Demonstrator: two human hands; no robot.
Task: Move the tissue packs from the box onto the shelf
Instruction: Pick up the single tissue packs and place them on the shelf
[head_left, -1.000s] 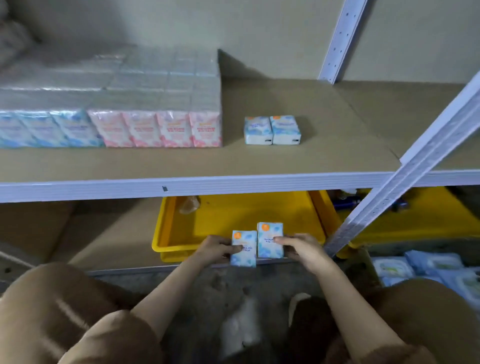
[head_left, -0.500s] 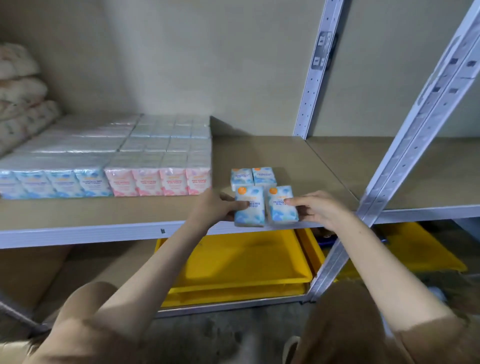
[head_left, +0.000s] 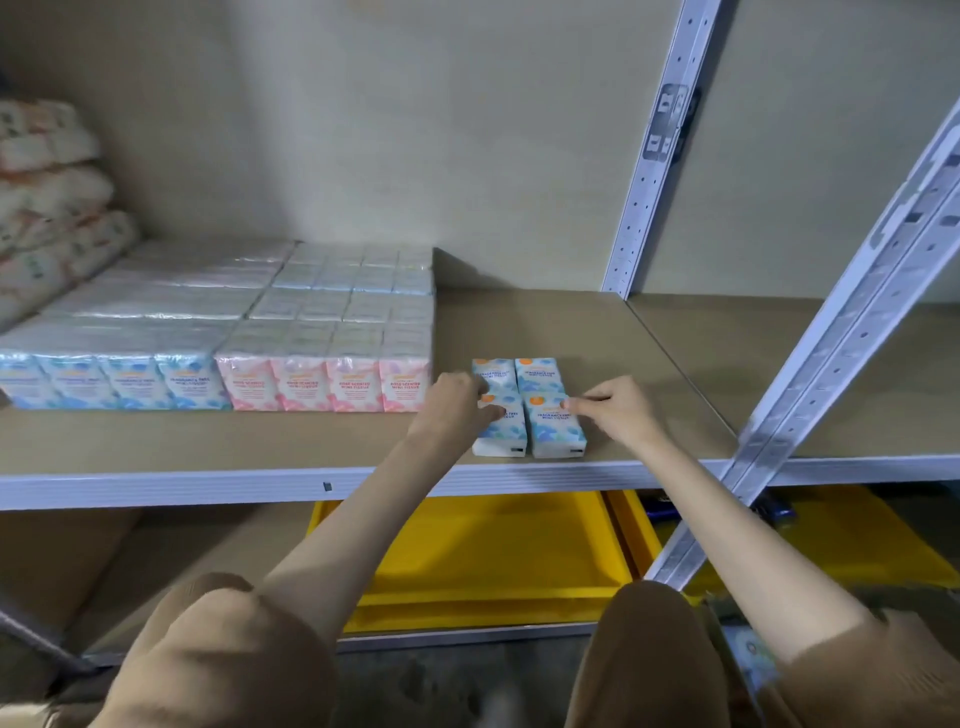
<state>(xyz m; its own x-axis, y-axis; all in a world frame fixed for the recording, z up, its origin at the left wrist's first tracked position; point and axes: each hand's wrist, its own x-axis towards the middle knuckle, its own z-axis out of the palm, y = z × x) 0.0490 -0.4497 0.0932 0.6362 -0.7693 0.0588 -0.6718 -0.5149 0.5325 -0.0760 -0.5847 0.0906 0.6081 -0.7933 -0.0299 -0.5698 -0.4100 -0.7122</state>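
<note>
Tissue packs (head_left: 553, 431) between fingers (head_left: 577, 402), on shelf (head_left: 311, 441)

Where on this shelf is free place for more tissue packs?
Bare board lies right of the blue packs, up to the diagonal post, and behind them. The gap toward the pink packs is filled by the left hand.

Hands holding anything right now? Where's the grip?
Left hand pinches the left front pack at its left edge; right hand the right front pack at its right edge.
</note>
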